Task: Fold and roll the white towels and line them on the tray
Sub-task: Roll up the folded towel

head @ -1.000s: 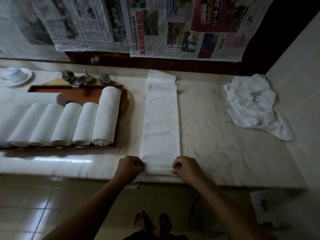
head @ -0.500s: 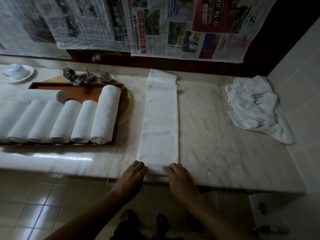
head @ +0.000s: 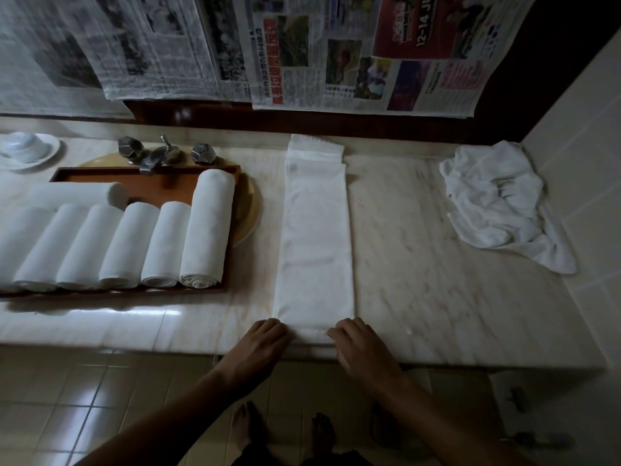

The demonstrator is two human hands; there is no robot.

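Seven rolled towels (head: 205,230) on wooden tray (head: 148,178), left part of counter (head: 437,264): six side by side in row, one crosswise behind them. One folded towel (head: 316,243), long narrow strip, flat mid-counter, running from back edge to front edge. Left hand (head: 260,348) on strip's near-left corner, right hand (head: 363,348) on near-right corner; fingers of both extended, close together, pressing cloth at front edge. One crumpled towel (head: 497,203) near back right corner. Faucet (head: 158,154) behind tray.
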